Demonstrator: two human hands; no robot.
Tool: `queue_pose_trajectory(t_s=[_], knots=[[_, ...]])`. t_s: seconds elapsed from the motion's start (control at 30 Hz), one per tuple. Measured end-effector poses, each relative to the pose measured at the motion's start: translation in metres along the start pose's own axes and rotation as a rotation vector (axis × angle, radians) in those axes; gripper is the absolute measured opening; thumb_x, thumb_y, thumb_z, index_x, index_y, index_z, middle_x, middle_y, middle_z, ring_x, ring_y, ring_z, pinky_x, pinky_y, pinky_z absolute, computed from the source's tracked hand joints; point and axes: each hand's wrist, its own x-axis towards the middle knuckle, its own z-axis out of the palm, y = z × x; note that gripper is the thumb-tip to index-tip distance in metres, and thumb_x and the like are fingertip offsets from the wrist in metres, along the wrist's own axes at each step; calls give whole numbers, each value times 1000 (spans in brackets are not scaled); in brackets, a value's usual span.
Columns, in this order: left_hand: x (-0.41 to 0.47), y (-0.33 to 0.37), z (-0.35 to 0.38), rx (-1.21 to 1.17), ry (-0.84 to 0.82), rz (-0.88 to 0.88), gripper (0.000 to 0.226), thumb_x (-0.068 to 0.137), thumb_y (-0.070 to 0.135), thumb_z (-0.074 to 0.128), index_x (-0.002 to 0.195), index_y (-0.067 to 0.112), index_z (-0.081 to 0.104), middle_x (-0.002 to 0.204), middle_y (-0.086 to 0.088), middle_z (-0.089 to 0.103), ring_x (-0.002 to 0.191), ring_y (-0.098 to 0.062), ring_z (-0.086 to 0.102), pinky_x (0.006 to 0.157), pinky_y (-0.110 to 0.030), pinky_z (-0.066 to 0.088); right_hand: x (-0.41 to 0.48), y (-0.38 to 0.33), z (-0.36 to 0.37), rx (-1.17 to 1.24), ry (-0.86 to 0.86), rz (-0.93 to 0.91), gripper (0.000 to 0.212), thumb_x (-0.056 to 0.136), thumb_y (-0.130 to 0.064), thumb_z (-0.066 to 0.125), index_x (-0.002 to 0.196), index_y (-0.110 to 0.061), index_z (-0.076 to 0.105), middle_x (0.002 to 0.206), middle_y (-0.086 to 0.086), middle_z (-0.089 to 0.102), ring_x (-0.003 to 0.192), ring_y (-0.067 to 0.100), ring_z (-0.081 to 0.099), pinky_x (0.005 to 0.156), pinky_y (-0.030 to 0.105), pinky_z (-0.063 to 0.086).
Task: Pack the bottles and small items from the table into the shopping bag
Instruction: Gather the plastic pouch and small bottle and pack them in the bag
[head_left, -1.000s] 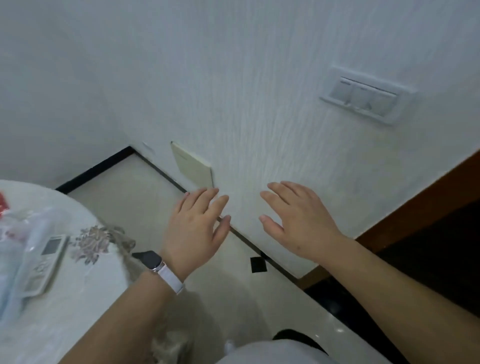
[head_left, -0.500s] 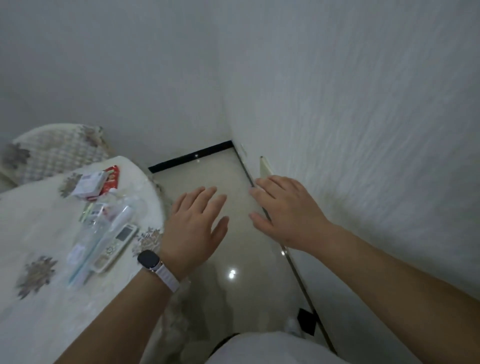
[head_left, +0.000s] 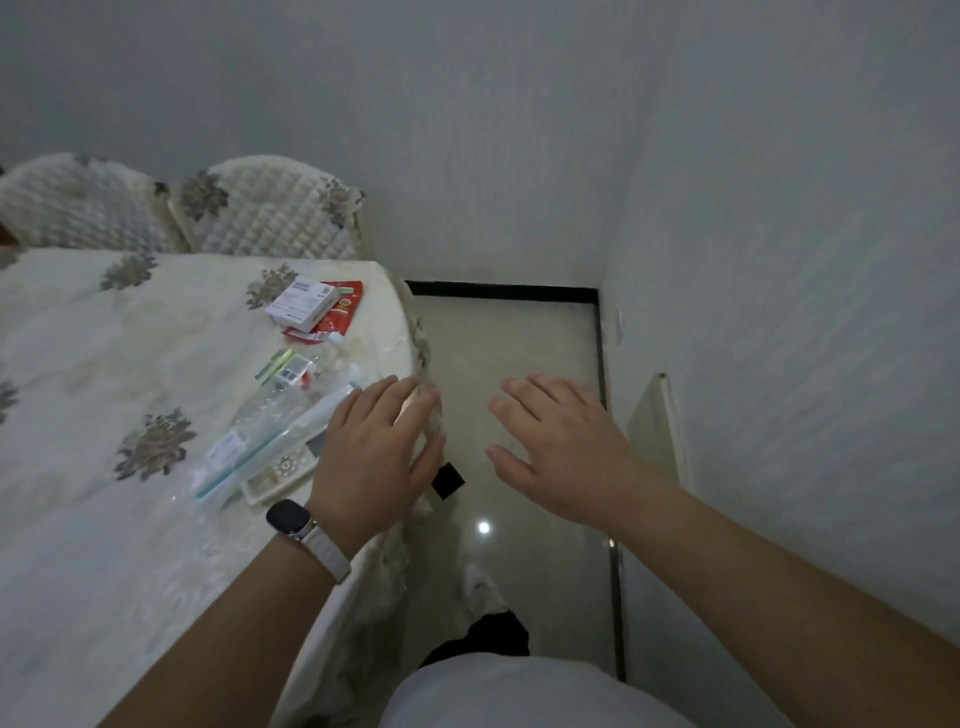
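Near the right edge of the cloth-covered table (head_left: 104, 374) lie a white box (head_left: 301, 303) on a red packet (head_left: 340, 312), a clear plastic bottle (head_left: 280, 402), a long white and teal pack (head_left: 260, 457) and a white remote control (head_left: 278, 475). My left hand (head_left: 371, 452), with a watch on its wrist, hovers palm down over the table's edge, fingers spread, holding nothing. My right hand (head_left: 563, 447) floats over the floor, also spread and empty. No shopping bag is in view.
Two quilted chair backs (head_left: 270, 218) stand behind the table. A grey wall (head_left: 805, 364) runs close on the right, with a cream panel (head_left: 657, 426) leaning on it. Glossy floor tiles (head_left: 519, 343) fill the gap between table and wall.
The view has swung left from the wall to the table, bringing the items and chairs into sight. Both hands stay spread and empty; the left one is now over the table's edge.
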Motion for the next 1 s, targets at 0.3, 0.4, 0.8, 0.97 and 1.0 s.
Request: queue_pose_trajectory(t_s=[0.3,0.4,0.8,0.97,1.0], knots=[[79,-81,38,-50,29,-169,46,91,41,49,126,15,64,131,-12,63,121,-33,57,100,-52,45,148,30,19,-43,-77,-119,52,92,-50,41,125,-15,62,131,7,60,120,30,55,101,44,41],[92,-109,44,-30,9,-223,45,90,40,52,126,15,64,131,-11,63,120,-34,57,100,-51,45,189,28,28,-33,-70,-169,52,92,-50,41,125,-16,61,130,6,61,118,29,55,100,43,41],[91,-180,63,61,-62,-589,46,90,42,46,123,16,65,128,-11,64,116,-33,60,97,-49,48,316,25,93,98,-223,-429,54,92,-53,39,130,-20,59,135,4,58,124,28,53,102,45,41],[93,-189,74,112,-131,-792,46,90,42,46,122,16,66,127,-10,65,115,-33,61,96,-49,49,373,25,126,196,-303,-614,54,91,-52,40,130,-19,59,134,4,59,125,26,52,102,44,41],[93,-186,76,115,-133,-840,46,91,41,46,122,15,67,126,-10,66,114,-32,61,96,-48,50,381,26,130,224,-304,-644,53,90,-51,42,129,-19,60,133,4,59,124,26,53,101,43,42]])
